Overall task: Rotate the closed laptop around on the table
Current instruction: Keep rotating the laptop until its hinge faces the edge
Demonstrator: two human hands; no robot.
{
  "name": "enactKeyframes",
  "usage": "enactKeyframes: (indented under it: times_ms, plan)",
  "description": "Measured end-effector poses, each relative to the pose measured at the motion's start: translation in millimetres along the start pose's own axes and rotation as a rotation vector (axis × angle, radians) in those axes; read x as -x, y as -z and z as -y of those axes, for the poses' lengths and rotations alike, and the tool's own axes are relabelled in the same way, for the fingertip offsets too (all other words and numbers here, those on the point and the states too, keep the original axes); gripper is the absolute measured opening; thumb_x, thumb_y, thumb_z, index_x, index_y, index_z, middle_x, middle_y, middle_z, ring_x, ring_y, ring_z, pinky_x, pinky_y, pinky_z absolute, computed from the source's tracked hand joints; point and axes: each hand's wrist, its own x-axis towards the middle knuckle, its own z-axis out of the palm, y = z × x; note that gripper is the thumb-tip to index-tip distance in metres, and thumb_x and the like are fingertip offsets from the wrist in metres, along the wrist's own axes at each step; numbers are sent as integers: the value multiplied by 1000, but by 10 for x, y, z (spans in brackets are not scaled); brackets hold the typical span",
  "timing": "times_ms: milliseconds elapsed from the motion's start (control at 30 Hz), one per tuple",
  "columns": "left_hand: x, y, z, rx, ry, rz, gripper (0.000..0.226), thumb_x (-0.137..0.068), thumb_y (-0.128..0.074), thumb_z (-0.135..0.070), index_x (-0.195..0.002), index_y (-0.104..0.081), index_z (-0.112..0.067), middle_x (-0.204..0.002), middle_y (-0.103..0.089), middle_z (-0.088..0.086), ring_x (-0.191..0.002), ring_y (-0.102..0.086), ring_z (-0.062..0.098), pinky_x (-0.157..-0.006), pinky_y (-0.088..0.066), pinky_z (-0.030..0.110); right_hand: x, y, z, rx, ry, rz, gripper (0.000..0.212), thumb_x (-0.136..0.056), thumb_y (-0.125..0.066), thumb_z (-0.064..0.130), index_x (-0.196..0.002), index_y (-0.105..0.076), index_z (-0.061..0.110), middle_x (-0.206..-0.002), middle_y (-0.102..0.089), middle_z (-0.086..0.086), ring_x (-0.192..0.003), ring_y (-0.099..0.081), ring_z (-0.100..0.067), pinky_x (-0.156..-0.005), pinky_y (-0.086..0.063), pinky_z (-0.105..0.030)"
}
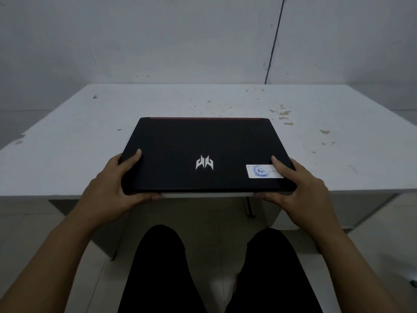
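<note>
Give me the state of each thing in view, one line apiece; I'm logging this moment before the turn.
laptop: closed, lid up, red strip on its far edge, near edge overhanging the table's front edge.
sticker: stuck flat on the lid's near right corner, partly under the right thumb.
left hand: gripping the laptop's near left corner.
right hand: gripping the near right corner.
table: white, stained, bearing the laptop.

White table (90, 141), top scuffed, yellowish stains (284, 114) toward 1 o'clock, small dark mark (95, 96) at 10 o'clock. Closed black laptop (203, 143) flat at 6 o'clock, near edge overhanging the table's front, red strip along far edge
</note>
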Motion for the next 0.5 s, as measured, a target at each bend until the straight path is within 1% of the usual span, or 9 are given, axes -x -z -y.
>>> enactKeyframes:
  times_ms: [100, 200, 300, 400, 500]
  plan:
    - [24, -2, -8, -1, 5, 10, 116, -56, -77, -67, -158, -31, -41, -158, -36, -8, -136, -44, 10, -101, -41, 32, 6, 1, -13, 0, -10, 10, 92, -64, -89, 51, -147, -54, 31, -141, -57, 8, -123, -56, -9, -91, -47, -21]
    - [57, -17, -18, 14, 3, 7, 115, -56, -74, -68, -158, -30, -41, -158, -36, -6, -131, -42, 5, -101, -41, 31, 5, 11, -6, -18, -25, 15, 92, -64, -89, 50, -148, -53, 33, -143, -55, 9, -124, -54, -8, -92, -45, -19]
    - [63, -15, -33, 8, 12, 5, 114, -56, -74, -67, -158, -30, -41, -158, -35, -7, -132, -42, 5, -100, -40, 29, 1, 8, -6, -16, -34, 16, 92, -64, -89, 49, -147, -53, 33, -145, -54, 8, -126, -54, -9, -94, -45, -22]
    - [60, -16, -49, 9, 26, 6, 114, -56, -76, -65, -158, -30, -41, -158, -35, -9, -128, -40, 1, -98, -39, 27, 9, 14, 22, -34, -57, 19, 92, -64, -90, 47, -147, -53, 35, -146, -52, 10, -127, -52, -8, -95, -45, -22]
    - [57, -15, -53, 0, 31, 12, 115, -57, -76, -66, -158, -29, -42, -158, -35, -9, -132, -43, 6, -99, -40, 28, -3, 21, 46, -45, -81, 30, 92, -63, -92, 44, -146, -54, 36, -144, -52, 12, -126, -52, -5, -92, -43, -18]
